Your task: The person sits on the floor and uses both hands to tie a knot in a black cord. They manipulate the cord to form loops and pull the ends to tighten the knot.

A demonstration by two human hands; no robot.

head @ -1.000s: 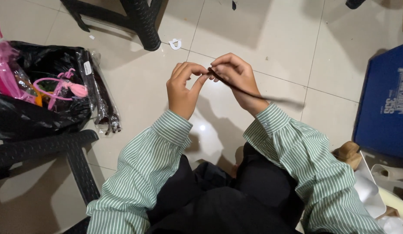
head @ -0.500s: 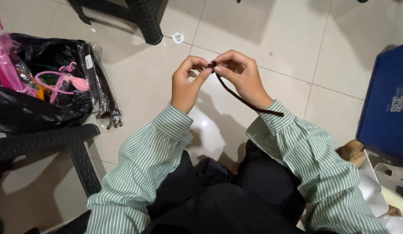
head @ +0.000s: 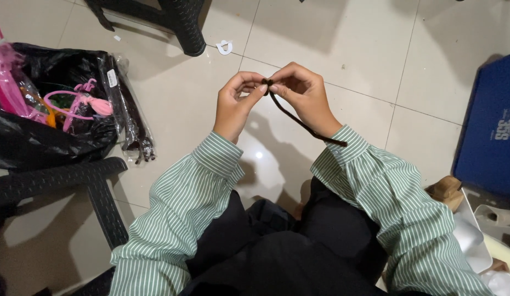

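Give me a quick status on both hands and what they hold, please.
Left hand and right hand pinch one end of dark brown pipe cleaner. Nothing between them.

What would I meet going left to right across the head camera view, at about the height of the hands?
Black bag → pink loops → wrapped dark sticks → left hand → right hand → blue box.

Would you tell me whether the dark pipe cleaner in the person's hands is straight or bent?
Bent. The dark pipe cleaner curls at its top end, pinched between the left hand and right hand; the rest trails toward the right sleeve.
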